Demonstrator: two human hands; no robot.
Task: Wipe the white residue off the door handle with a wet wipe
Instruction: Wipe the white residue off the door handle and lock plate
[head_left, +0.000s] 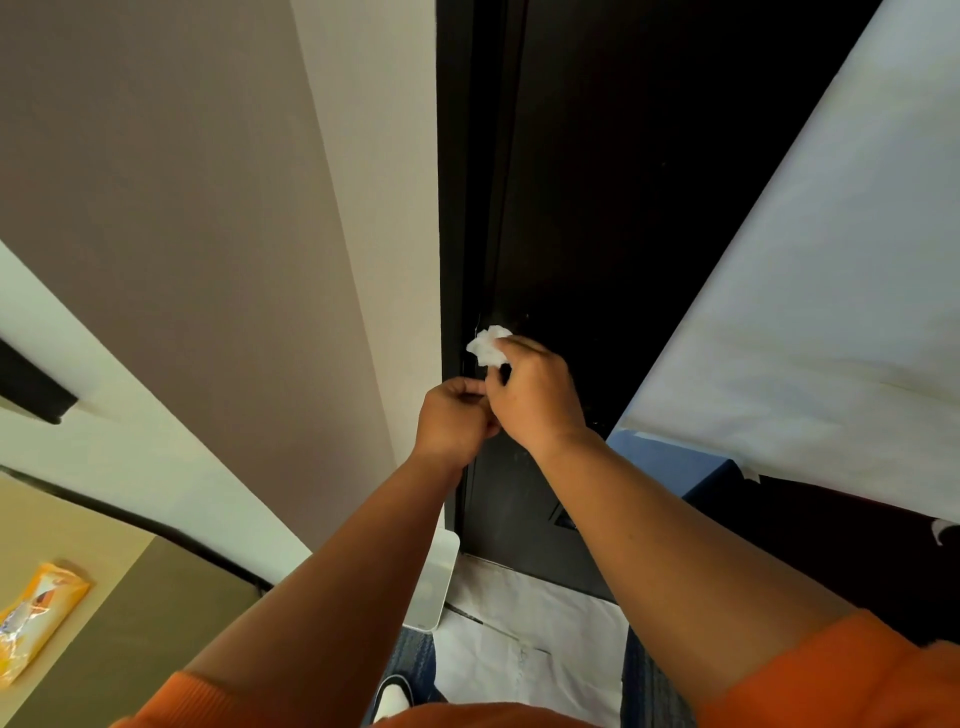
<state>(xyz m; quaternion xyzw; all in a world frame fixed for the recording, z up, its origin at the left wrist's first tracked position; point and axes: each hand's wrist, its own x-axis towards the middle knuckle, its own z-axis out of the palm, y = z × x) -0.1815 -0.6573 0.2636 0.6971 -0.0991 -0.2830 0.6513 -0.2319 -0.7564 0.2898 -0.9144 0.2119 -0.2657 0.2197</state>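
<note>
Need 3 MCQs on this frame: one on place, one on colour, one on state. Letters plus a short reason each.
1. Where is the yellow packet?
A. on the surface at lower left
B. in the left hand
C. on the floor by the shoe

2. What colour are the sleeves?
A. blue
B. orange
C. grey

3. What is the right hand doing?
A. hanging open, away from the door
B. holding a crumpled white wipe against the dark door
C. resting flat on the wall

Answers:
1 A: the packet lies on the tan surface at the lower left edge of the view.
2 B: both cuffs at the bottom of the view are orange.
3 B: the fingers are closed on the wipe at the door's edge, with the left hand fisted just below.
</note>
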